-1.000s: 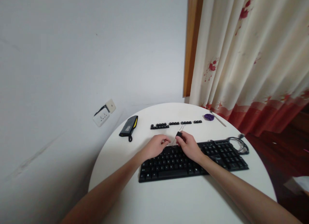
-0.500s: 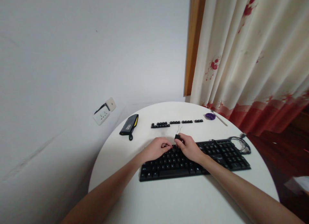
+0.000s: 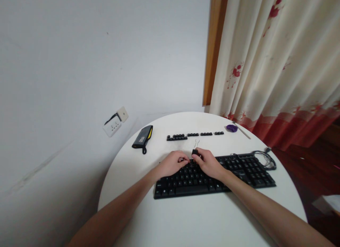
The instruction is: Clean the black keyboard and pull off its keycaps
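A black keyboard (image 3: pixel 191 190) lies across the round table under both my hands. My right hand (image 3: pixel 208 163) grips the black handle of a keycap puller (image 3: pixel 195 152); thin wire prongs stick up from its top, and its lower end reaches the upper key rows. Just left of it, my left hand (image 3: pixel 172 164) is closed at the keyboard's upper edge. Its fingertips are pinched beside the puller's lower end, and I cannot make out what is between them. Behind the hands, removed black keycaps (image 3: pixel 177 137) lie in short rows on the table.
On the white table (image 3: pixel 159 218) there is a dark pouch (image 3: pixel 142 137) with a strap at the left. A purple cloth-like bundle (image 3: pixel 232 128) and a slim brush (image 3: pixel 241 130) lie at the far right. The coiled cable (image 3: pixel 265 161) rests by the keyboard's right end.
Both hands stay at the same spot on the keyboard, with the puller tilting very slightly. The view has shifted a little; the keycap rows look unchanged.
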{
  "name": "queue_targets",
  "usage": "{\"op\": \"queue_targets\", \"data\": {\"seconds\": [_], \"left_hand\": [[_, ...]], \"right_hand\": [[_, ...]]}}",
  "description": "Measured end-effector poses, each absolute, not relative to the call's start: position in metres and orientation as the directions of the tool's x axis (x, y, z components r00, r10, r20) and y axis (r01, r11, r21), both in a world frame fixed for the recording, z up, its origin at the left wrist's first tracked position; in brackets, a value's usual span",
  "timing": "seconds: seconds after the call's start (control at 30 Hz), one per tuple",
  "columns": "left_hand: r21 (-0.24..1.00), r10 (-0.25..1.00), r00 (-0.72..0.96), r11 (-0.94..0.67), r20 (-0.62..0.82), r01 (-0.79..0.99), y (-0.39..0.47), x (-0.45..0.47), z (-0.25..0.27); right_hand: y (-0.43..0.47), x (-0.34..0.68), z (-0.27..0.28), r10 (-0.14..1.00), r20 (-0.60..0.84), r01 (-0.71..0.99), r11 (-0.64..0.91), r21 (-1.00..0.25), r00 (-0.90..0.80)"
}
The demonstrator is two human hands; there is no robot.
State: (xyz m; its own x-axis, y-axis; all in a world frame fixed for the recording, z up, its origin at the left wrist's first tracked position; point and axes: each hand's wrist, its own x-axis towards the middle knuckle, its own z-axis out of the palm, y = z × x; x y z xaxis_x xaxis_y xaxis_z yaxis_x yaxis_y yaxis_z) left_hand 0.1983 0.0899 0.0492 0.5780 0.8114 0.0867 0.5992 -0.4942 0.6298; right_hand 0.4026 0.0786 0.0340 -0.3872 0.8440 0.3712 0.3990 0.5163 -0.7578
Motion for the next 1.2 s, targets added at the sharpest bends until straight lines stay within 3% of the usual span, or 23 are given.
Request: {"op": "queue_targets", "data": {"seconds": [1.2], "left_hand": [[0.597,0.814,0.575,-0.499,0.076,0.628,0.0875,0.2,0.0544]], "right_hand": [[0.0758,0.4058,0.0405,0.788,0.384,0.408,0.589,-0.698,-0.48]]}}
